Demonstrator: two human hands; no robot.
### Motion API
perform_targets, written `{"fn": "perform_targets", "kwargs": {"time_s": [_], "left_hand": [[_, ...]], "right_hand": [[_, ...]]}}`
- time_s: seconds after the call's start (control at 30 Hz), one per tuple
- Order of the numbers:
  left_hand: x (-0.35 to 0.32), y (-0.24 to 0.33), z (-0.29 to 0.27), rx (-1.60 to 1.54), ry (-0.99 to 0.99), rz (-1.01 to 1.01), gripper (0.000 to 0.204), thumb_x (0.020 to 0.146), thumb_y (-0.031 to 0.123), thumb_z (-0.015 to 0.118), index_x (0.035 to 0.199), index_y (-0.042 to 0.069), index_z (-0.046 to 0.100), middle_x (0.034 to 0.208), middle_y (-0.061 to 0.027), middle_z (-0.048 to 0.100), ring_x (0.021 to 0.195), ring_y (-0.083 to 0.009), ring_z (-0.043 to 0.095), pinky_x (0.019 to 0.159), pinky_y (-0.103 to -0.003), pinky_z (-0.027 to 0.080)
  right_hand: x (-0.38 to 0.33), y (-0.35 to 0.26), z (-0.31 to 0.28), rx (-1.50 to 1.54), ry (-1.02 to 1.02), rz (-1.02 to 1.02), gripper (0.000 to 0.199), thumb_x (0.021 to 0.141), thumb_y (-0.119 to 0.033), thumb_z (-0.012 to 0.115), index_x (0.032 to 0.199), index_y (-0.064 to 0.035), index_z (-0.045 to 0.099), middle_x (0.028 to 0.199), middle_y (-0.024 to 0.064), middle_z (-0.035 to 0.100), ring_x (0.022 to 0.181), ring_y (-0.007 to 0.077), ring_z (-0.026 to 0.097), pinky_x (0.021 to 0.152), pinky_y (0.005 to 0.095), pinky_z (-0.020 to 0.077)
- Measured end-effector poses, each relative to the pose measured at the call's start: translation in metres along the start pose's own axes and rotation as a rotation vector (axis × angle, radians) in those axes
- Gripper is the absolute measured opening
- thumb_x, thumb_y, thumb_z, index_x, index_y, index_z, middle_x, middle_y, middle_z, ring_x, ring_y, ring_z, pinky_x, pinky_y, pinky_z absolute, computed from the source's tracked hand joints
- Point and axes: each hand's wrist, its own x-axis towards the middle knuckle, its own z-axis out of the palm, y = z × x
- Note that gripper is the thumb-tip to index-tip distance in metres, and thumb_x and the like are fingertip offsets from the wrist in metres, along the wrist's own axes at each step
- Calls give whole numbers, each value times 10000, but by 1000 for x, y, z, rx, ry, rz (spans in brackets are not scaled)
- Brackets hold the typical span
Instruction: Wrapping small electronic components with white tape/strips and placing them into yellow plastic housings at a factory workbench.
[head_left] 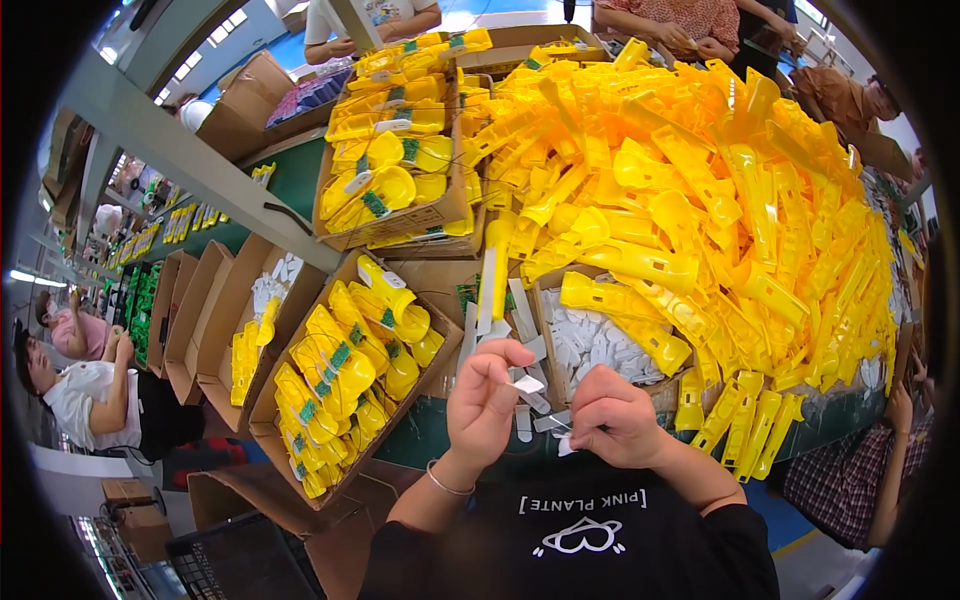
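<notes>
Close in front of my chest, my left hand [487, 395] is closed, pinching a small white plastic piece [527, 384] between thumb and fingers. My right hand [612, 418] is also closed, its fingertips on a second small white piece [566, 444]; its exact shape is too small to tell. Beyond the hands, a box of loose white plastic parts [597, 345] stands at the table edge. A yellow plastic housing [493, 265] stands on end just past my left hand, among pale strips [524, 318].
A huge heap of yellow plastic housings [680, 200] covers the table ahead and right. Cartons of yellow parts with green circuit boards stand at left [350, 380] and far left-centre [390, 160]. A grey metal post [200, 150] slants across the left. Other people work around the table.
</notes>
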Motion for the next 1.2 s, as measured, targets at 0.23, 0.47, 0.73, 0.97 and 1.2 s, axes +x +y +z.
{"fn": "perform_targets", "kwargs": {"time_s": [0.23,0.47,0.73,0.97,1.2], "left_hand": [[5,3,-11,69,-52,-50,90,863,36,493,924,61,431,1128,-126,448,1022,-149,422,924,-293,314],[6,1,-11,114,-46,-145,92,848,15,484,912,53,430,1052,-93,460,943,-120,424,875,-256,326],[6,-2,-11,169,-16,-267,59,860,17,469,904,35,435,1024,-72,462,877,-84,430,792,-213,367],[9,3,-12,-24,16,-502,67,846,24,507,889,34,456,945,-72,520,855,-102,475,802,-239,385],[10,7,-12,-175,-52,-644,51,843,21,513,865,33,469,933,-71,536,836,-105,490,780,-244,401]], "right_hand": [[-12,7,-4,-282,-158,220,200,634,-55,716,732,-75,543,902,57,550,864,251,494,786,337,401],[-26,21,0,-539,-259,245,189,651,-92,707,757,-72,552,919,52,554,882,237,499,806,354,393],[-22,18,-13,-43,-89,727,116,736,-34,641,844,-22,600,718,59,582,734,204,580,701,305,458],[-10,15,-22,82,-82,447,170,701,19,638,866,-14,613,820,90,594,791,199,585,720,285,464],[-6,-2,-21,35,-35,353,239,663,18,654,896,-21,621,909,98,572,846,203,565,747,288,449]]}}
